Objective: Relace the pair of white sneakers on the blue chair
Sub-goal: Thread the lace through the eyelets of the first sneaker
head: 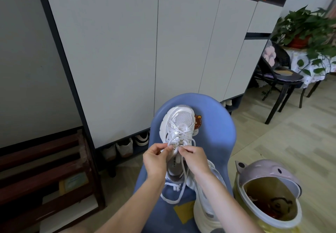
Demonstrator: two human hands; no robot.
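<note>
Lacing sneaker on chair

Pinching lace (pixel 179 183) at the upper eyelets: left hand (pixel 156 161) fingers clamped on one strand, right hand (pixel 194 160) fingers clamped on the other; sneaker (pixel 179 123) toe-away on blue chair (pixel 216 134); second sneaker (pixel 207 207) under right forearm; bin (pixel 269 196) beside chair.

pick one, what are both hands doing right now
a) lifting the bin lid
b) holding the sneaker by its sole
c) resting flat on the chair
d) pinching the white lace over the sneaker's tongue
d: the left hand and right hand each pinch the white lace above the tongue of the sneaker lying on the blue chair.
</note>
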